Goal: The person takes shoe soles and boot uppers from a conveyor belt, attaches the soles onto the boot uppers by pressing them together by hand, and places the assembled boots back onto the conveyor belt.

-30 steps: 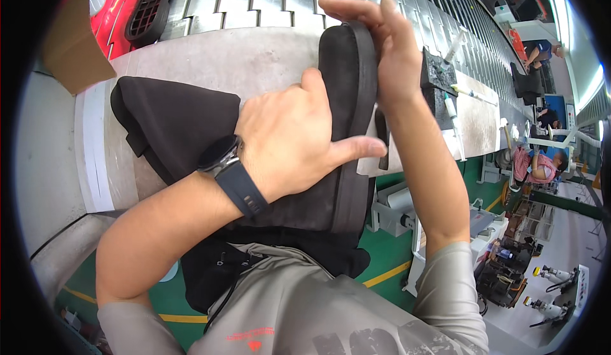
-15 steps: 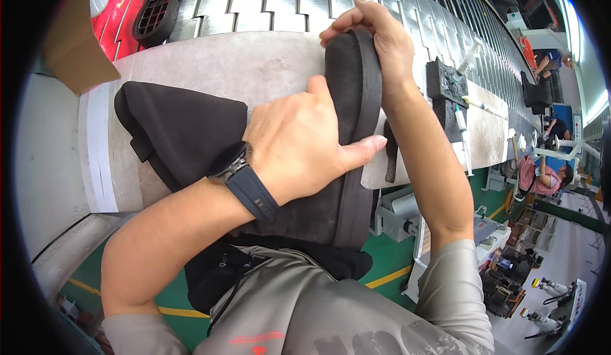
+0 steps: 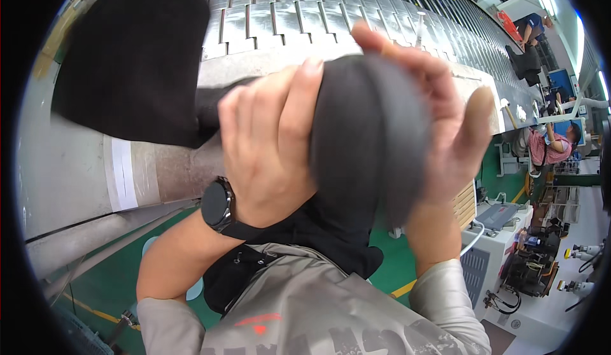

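A black boot is raised close to me above the work surface, its sole side turned right and its wide shaft spreading to the upper left. My left hand, with a dark watch on the wrist, has its fingers closed over the upper beside the foot part. On the sole side, my right hand has its fingers and thumb spread, palm toward the boot. Motion smears that hand and the sole edge, so I cannot tell whether they touch.
Behind the boot runs a conveyor of metal slats, with a syringe near it. The pale work board lies beneath. At the right are a white machine and a seated person in a checked top.
The boot has been lifted and turned, so its shaft now rises large at the upper left. My left hand stays on it; my right hand has moved right and spread its fingers.
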`<action>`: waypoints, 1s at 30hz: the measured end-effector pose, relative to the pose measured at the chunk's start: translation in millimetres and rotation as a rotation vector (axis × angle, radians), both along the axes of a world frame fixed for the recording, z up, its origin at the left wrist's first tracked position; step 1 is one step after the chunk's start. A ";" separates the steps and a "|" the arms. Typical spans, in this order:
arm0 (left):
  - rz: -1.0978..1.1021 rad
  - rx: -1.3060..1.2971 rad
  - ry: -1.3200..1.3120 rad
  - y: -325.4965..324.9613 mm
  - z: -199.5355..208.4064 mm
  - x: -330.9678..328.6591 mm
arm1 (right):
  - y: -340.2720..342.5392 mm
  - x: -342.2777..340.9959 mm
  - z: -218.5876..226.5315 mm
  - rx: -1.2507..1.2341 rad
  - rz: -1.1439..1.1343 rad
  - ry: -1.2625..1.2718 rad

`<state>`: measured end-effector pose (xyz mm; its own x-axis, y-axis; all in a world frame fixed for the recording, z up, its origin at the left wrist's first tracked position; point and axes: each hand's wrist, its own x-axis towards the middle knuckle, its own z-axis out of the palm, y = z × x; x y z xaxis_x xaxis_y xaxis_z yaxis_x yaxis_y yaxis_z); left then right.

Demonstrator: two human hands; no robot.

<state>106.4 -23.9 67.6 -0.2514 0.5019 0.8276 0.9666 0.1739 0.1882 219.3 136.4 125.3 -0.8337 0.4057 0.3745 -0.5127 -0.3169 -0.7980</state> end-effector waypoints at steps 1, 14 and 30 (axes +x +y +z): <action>-0.074 0.016 -0.076 -2.6 -11.0 8.3 | 5.4 10.4 -24.3 0.034 0.002 -0.005; 0.003 -0.119 -0.151 -14.9 -112.1 62.7 | -60.9 74.1 -95.9 0.166 -0.163 -0.468; 0.013 -0.117 -0.139 -17.3 -113.1 60.2 | -23.1 63.3 -60.7 1.001 0.020 -0.840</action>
<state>166.7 -41.3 -45.5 -0.3665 0.5884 0.7208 0.9302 0.2147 0.2977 282.6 113.3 64.6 -0.9618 0.2410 -0.1297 0.2521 0.5956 -0.7627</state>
